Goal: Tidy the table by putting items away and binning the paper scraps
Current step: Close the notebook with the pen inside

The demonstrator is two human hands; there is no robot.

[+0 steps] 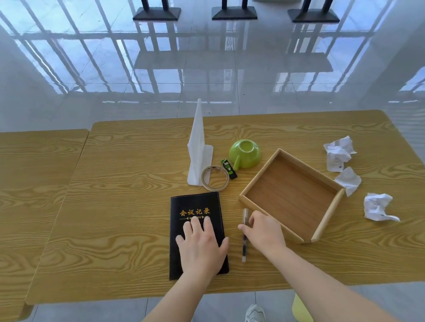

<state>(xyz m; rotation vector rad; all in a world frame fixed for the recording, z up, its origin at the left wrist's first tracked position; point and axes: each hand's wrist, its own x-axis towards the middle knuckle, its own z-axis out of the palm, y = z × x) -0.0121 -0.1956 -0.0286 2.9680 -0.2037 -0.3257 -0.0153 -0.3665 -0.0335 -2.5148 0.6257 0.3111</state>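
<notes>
A black notebook (195, 206) with gold lettering lies near the table's front edge. My left hand (202, 246) rests flat on its cover with fingers spread. Just right of it lies a pen (244, 246), and my right hand (264, 230) curls over its upper part, thumb and fingers touching it. An empty wooden tray (264, 175) sits to the right. Three crumpled paper scraps lie beyond the tray: one (339, 153) at the back, one (349, 180) by the tray's corner, one (378, 207) nearer me.
A tape roll (214, 177), a small green-and-black item (229, 169), an upturned green cup (246, 153) and a folded white paper (197, 149) stand behind the notebook. A second table (29, 187) adjoins on the left. A yellow-green object (302, 312) shows below the table edge.
</notes>
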